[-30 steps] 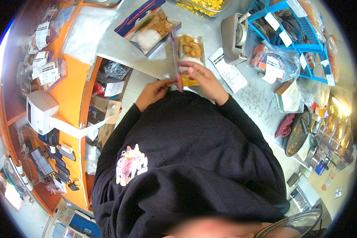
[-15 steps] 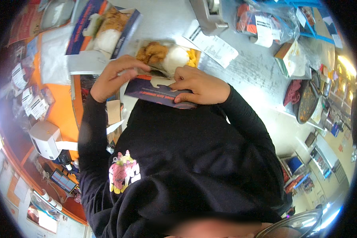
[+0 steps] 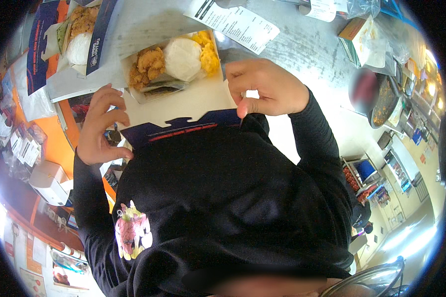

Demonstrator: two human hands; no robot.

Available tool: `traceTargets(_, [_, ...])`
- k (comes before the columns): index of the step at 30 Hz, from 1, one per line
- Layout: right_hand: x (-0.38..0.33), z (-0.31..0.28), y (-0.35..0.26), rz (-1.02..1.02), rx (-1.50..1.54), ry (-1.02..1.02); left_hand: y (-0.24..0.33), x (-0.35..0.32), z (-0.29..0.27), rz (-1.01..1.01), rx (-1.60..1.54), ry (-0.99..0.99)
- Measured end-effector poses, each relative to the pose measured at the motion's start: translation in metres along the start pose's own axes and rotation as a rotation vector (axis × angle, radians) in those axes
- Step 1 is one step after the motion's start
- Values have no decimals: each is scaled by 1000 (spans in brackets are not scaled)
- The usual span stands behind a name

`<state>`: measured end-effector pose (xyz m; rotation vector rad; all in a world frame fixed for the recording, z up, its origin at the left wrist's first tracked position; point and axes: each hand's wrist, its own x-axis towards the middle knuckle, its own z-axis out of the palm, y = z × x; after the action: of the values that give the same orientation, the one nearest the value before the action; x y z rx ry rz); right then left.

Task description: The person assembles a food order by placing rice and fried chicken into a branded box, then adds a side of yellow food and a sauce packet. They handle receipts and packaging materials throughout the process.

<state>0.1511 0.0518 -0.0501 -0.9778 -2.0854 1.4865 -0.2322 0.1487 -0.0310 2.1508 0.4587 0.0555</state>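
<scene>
An open cardboard food box (image 3: 193,99) lies in front of me, its pale lid spread toward my body and a dark blue flap (image 3: 183,126) along the near edge. Inside it are fried chicken pieces (image 3: 150,64), a white mound of rice (image 3: 182,59), yellow scrambled egg (image 3: 207,52) and a small dark packet (image 3: 164,90). My left hand (image 3: 100,131) has its bent fingers and thumb at the lid's left edge. Across from it, my right hand (image 3: 267,88) pinches the lid's right corner between thumb and fingers.
Another open blue box (image 3: 96,37) with chicken and rice stands at the far left. A printed receipt (image 3: 238,24) lies behind the food box. To the right are an open carton (image 3: 362,42) and a dark pan (image 3: 384,106); bagged items (image 3: 27,143) sit on the left.
My hands have moved apart to the two sides of the lid, and more of its pale inside shows. The view has shifted, so the boxes and receipt appear farther left.
</scene>
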Motion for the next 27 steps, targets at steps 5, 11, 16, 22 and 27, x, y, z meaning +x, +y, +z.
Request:
traceTargets(5, [3, 35, 9, 39, 397, 37, -10, -13, 26, -93, -90, 250])
traceTargets(11, [0, 67, 27, 46, 634, 362, -40, 21, 49, -306, -331, 575])
traceTargets(16, [7, 80, 30, 169, 626, 877, -69, 71, 62, -224, -364, 771])
traceTargets(22, [35, 96, 49, 606, 639, 1110, -78, 94, 62, -416, -444, 756])
traceTargets(27, [29, 102, 54, 594, 693, 1044, -78, 101, 61, -536, -142, 703])
